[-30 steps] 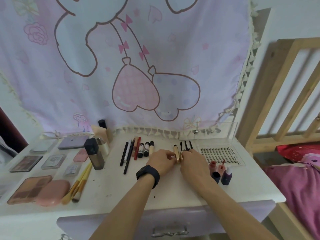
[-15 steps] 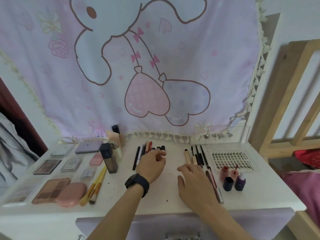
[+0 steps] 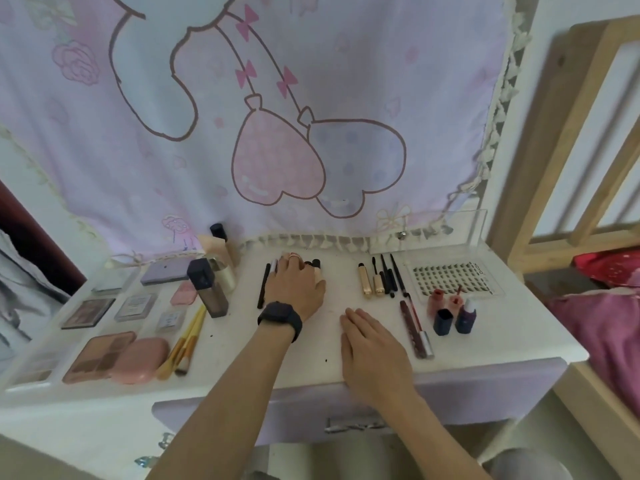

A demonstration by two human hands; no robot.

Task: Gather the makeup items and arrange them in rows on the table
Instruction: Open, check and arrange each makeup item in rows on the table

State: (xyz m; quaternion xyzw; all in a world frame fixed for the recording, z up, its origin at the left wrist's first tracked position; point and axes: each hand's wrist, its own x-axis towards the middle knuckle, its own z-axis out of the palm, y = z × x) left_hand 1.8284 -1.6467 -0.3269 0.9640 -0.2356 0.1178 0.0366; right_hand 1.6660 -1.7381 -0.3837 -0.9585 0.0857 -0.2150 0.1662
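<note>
Presently, head view only.

**Hand state.** The left hand [image 3: 294, 289] lies palm down over a cluster of pencils and short tubes at rear ctr of the table [image 3: 311, 362]. Its fingers are foreshortened, so I cannot tell whether they pinch anything. One black pencil [image 3: 264, 285] shows just beside it, on the left. The right hand [image 3: 374, 344] rests flat near the front edge w/ fingers straight, holding nothing.

**Step in hand (judged).** Squaring up the pencil row.
1. Keep the palm low and sweep items sideways until parallel.
2. Line the tips up toward the rear fringe; avoid rolling round barrels off-line.
3. Next candidate for the right hand: the dark red lip-gloss tube [image 3: 415, 327], lying askew in front of the wand row.

**Qty, as visible.**
- Gold tubes [image 3: 364, 280]: 2.
- Black wands [image 3: 398, 275]: approx. 3, packed tight, count unsure.
- Lip-gloss tube: 1.
- Small bottles [image 3: 443, 322]: 4 (2 pink, 1 navy, 1 purple).
- Lash tray [image 3: 453, 280]: 1.
- Yellow-handled brushes [image 3: 183, 344]: at least 2.
- Dark-capped foundation bottle [image 3: 207, 292]: 1.
- Pink compact [image 3: 138, 360]: 1.
</note>
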